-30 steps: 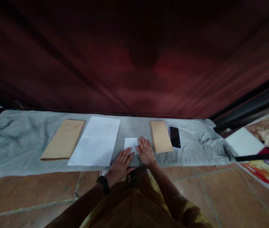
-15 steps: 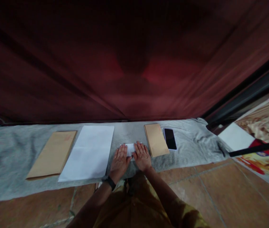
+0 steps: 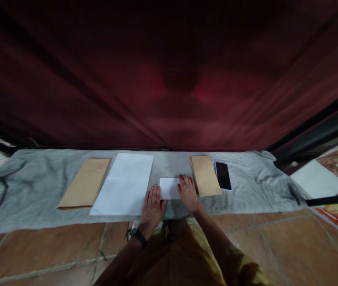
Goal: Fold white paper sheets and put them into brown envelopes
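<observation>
A small white folded paper (image 3: 169,188) lies flat on the grey cloth (image 3: 169,161) between my two hands. My left hand (image 3: 152,206), with a dark watch on its wrist, rests flat at the paper's left edge, fingers stretched forward. My right hand (image 3: 188,192) lies over the paper's right end, its fingers extended and covering that edge. Just left of my left hand is a stack of large white sheets (image 3: 124,184). Close beside my right hand is a small brown envelope stack (image 3: 206,174).
Larger brown envelopes (image 3: 85,182) lie at the left of the cloth. A phone (image 3: 223,175) with a dark screen is at the right. A dark red curtain-like sheet (image 3: 175,119) stands behind. Black bars (image 3: 336,200) and printed sheets are at far right, above floor tiles (image 3: 52,250).
My hands have moved apart, from the middle of the small paper to its two ends, so more of it shows. The whole view has shifted slightly.
</observation>
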